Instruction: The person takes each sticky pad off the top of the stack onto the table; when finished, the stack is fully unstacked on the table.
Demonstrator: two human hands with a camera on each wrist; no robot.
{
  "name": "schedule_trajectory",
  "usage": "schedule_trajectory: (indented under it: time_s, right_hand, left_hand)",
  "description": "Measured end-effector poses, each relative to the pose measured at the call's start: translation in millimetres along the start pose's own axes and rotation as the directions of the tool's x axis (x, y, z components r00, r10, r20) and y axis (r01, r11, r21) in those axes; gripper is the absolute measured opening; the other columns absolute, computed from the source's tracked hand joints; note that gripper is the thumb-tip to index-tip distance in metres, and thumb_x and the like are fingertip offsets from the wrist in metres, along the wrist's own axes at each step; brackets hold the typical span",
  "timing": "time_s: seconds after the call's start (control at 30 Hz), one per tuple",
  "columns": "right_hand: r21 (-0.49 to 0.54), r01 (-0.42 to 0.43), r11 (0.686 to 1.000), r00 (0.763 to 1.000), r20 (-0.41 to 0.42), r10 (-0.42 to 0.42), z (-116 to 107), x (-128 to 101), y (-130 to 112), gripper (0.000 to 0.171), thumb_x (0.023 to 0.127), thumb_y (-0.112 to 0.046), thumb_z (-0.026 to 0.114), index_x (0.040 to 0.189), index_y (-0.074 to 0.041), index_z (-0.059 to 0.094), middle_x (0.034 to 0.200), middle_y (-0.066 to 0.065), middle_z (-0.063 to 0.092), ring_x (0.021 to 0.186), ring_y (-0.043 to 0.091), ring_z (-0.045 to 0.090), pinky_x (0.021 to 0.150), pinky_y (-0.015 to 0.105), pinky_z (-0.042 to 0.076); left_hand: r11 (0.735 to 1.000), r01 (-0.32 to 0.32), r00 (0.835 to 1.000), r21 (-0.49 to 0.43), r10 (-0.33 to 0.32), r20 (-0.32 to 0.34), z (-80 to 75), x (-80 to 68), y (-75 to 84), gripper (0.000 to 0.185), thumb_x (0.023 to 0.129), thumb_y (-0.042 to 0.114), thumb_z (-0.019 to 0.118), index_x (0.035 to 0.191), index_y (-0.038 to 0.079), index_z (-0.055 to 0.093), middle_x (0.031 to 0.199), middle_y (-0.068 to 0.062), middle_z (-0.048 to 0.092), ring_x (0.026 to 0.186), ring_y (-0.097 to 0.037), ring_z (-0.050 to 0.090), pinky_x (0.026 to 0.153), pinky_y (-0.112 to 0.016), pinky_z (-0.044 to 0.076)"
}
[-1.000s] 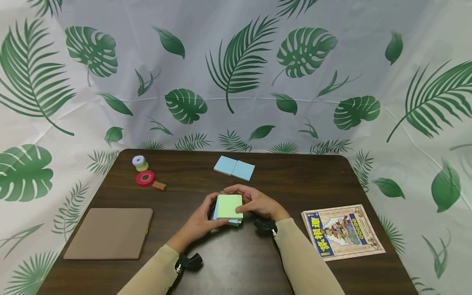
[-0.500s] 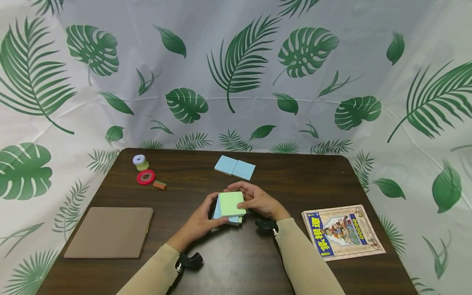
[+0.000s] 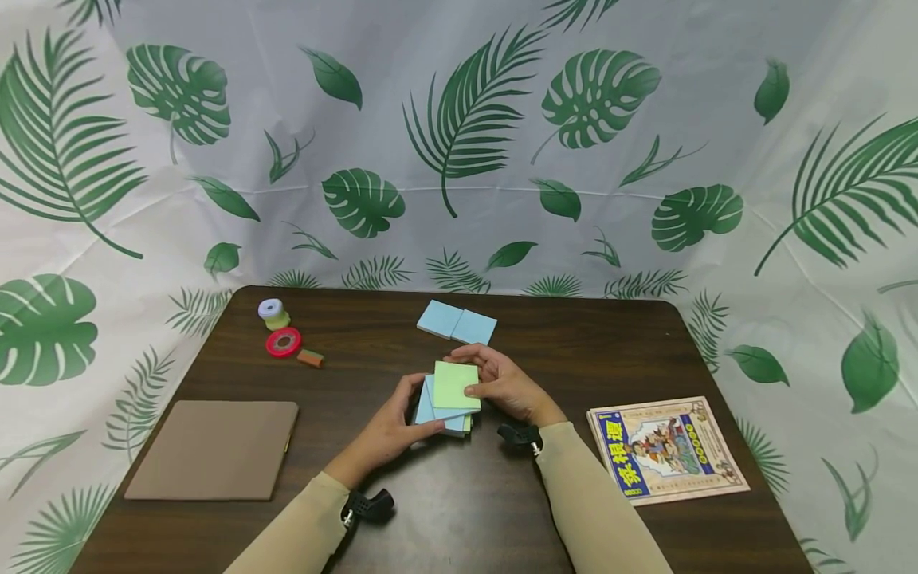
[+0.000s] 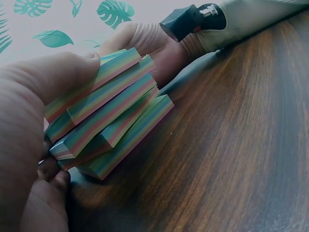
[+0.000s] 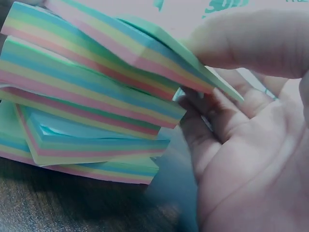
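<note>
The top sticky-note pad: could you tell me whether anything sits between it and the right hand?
Nothing visible does. The right hand already pinches the top sticky-note pad, thumb on its green face, fingers under its edge. The left hand holds the lower pads of the skewed stack on the table.

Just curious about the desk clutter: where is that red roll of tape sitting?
In the head view the red tape roll lies at the table's far left, between a small purple-and-green roll behind it and an orange-brown eraser to its right.
</note>
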State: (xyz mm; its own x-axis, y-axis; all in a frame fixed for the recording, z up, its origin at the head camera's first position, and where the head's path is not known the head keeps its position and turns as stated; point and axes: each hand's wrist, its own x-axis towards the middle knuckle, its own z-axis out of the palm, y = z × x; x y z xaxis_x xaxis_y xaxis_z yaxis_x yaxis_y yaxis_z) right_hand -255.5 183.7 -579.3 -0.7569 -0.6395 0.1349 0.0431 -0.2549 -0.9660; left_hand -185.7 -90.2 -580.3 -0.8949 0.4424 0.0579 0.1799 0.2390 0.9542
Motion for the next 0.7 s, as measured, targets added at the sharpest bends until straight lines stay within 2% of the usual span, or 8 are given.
schedule_trajectory:
  time_s: [0.1, 0.2, 0.3, 0.43, 0.53, 0.63, 0.7]
  right_hand:
    - [0.002, 0.028, 1.0, 0.999, -0.026, -0.028, -1, 1, 1, 0.066, 0.095, 0.013, 0.073, 0.154, 0.01, 0.042, 0.158, 0.029, 0.053, 0.139, 0.02, 0.063, 0.098, 0.028, 0.061]
    - [0.018, 0.072, 0.997, 0.996, -0.053, -0.071, -1, 1, 2, 0.067, 0.095, 0.017, 0.07, 0.154, 0.015, 0.038, 0.152, 0.025, 0.057, 0.134, 0.02, 0.065, 0.094, 0.028, 0.061]
    - [0.053, 0.106, 0.993, 0.992, -0.072, -0.102, -1, 2, 2, 0.065, 0.094, 0.021, 0.068, 0.153, 0.013, 0.041, 0.146, 0.02, 0.059, 0.127, 0.019, 0.067, 0.092, 0.028, 0.062]
    - [0.076, 0.113, 0.991, 0.991, -0.085, -0.107, 3, 3, 1, 0.064, 0.093, 0.022, 0.067, 0.152, 0.002, 0.05, 0.141, 0.015, 0.061, 0.118, 0.017, 0.068, 0.089, 0.028, 0.062]
    - [0.072, 0.104, 0.992, 0.99, -0.098, -0.097, 7, 3, 1, 0.069, 0.094, 0.022, 0.066, 0.156, -0.001, 0.049, 0.136, 0.01, 0.062, 0.114, 0.016, 0.068, 0.087, 0.027, 0.062]
    - [0.056, 0.1, 0.993, 0.989, -0.11, -0.094, 10, 4, 1, 0.07, 0.096, 0.02, 0.065, 0.161, 0.005, 0.043, 0.13, 0.007, 0.062, 0.108, 0.014, 0.068, 0.083, 0.025, 0.062]
    - [0.04, 0.108, 0.993, 0.987, -0.128, -0.103, 10, 5, 1, 0.068, 0.098, 0.019, 0.064, 0.161, 0.008, 0.041, 0.124, 0.005, 0.061, 0.114, 0.016, 0.07, 0.085, 0.025, 0.062]
  left_hand:
    - [1.0, -0.008, 1.0, 0.003, 0.008, 0.001, 0.1, 0.0, -0.2, 0.082, 0.096, 0.026, 0.087, 0.16, 0.017, 0.036, 0.163, -0.009, 0.05, 0.141, -0.024, 0.052, 0.114, -0.024, 0.04]
    - [1.0, -0.015, 1.0, 0.002, 0.015, 0.003, 0.2, 0.4, -0.5, 0.082, 0.096, 0.025, 0.087, 0.16, 0.019, 0.036, 0.162, -0.009, 0.05, 0.139, -0.025, 0.053, 0.112, -0.026, 0.043]
    - [1.0, -0.021, 1.0, 0.004, 0.021, 0.004, 0.7, 1.1, -1.0, 0.085, 0.097, 0.026, 0.086, 0.163, 0.021, 0.033, 0.165, -0.011, 0.048, 0.141, -0.027, 0.053, 0.116, -0.036, 0.044]
    - [1.0, -0.022, 1.0, 0.018, 0.022, -0.004, 0.9, 0.9, -0.3, 0.094, 0.097, 0.029, 0.086, 0.17, 0.026, 0.027, 0.168, -0.012, 0.044, 0.147, -0.029, 0.048, 0.122, -0.054, 0.038]
    - [1.0, -0.014, 1.0, 0.023, 0.014, 0.003, 1.5, 0.2, 0.1, 0.094, 0.094, 0.03, 0.088, 0.169, 0.031, 0.03, 0.162, -0.007, 0.051, 0.141, -0.025, 0.053, 0.119, -0.05, 0.041]
    - [0.999, -0.011, 1.0, 0.044, 0.011, -0.001, 3.1, 0.1, -1.7, 0.088, 0.092, 0.033, 0.091, 0.163, 0.033, 0.039, 0.154, -0.001, 0.057, 0.131, -0.021, 0.057, 0.112, -0.041, 0.045]
    - [0.997, -0.022, 1.0, 0.068, 0.023, -0.015, 4.3, 0.3, -3.0, 0.086, 0.09, 0.036, 0.092, 0.16, 0.031, 0.042, 0.155, 0.001, 0.057, 0.134, -0.02, 0.056, 0.113, -0.038, 0.044]
